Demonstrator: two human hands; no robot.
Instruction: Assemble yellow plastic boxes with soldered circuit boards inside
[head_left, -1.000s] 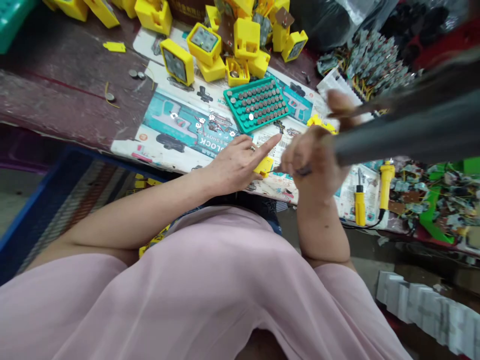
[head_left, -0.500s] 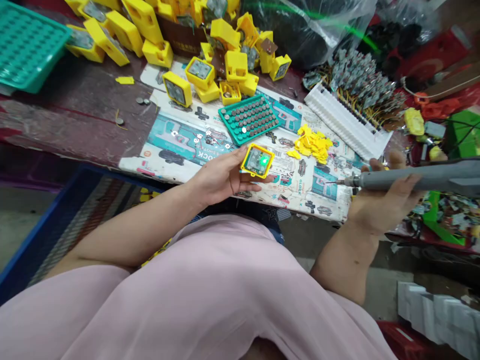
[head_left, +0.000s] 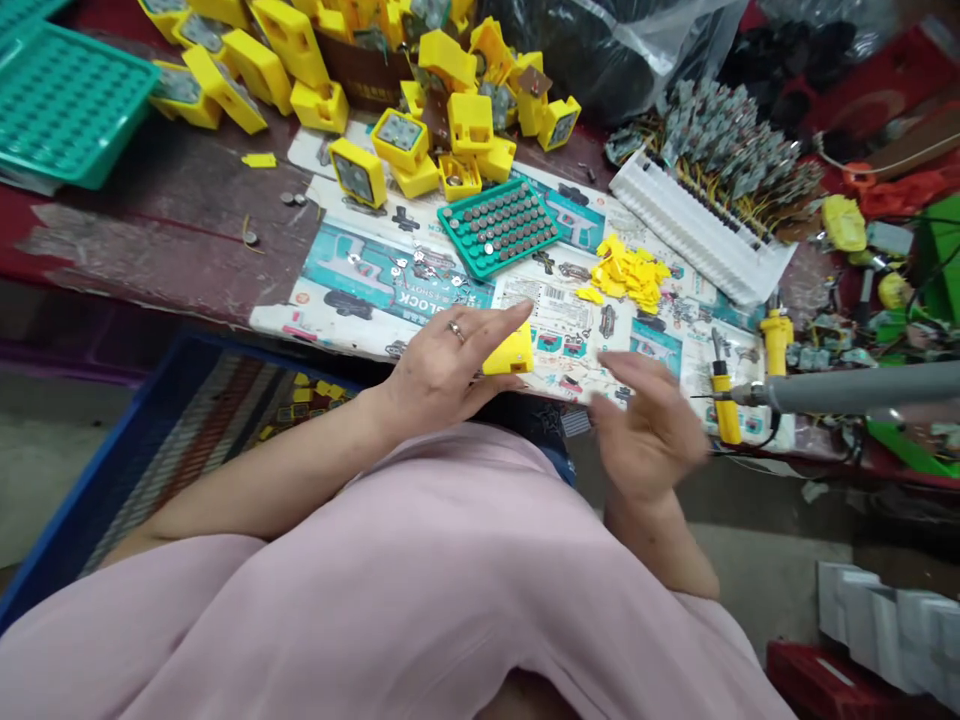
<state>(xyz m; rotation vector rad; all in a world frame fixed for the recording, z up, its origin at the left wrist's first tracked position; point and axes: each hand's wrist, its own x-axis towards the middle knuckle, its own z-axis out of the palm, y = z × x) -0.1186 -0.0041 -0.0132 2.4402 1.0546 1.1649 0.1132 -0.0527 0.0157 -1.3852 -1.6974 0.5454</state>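
My left hand point(head_left: 442, 365), with a ring on one finger, is closed around a small yellow plastic case point(head_left: 511, 352) over the front edge of the bench. The case's plain side faces up. My right hand point(head_left: 649, 425) is in the air to the right of it, blurred by motion, with fingers apart and nothing in them. Right of that hand hangs a grey electric screwdriver point(head_left: 862, 390) with its thin bit pointing left. A green tray of button cells point(head_left: 499, 228) and a heap of small yellow plastic pieces point(head_left: 631, 275) lie beyond my hands.
Yellow cases point(head_left: 397, 140) are piled at the back. A white rack point(head_left: 697, 230) of wired circuit boards stands at the right, near a yellow-handled soldering iron point(head_left: 725, 400). Green trays point(head_left: 75, 110) sit at the left. Below the bench is a blue crate point(head_left: 161, 400).
My right hand has let go of the electric screwdriver and moved left. My left hand has turned the yellow case over, so its lit green light no longer shows.
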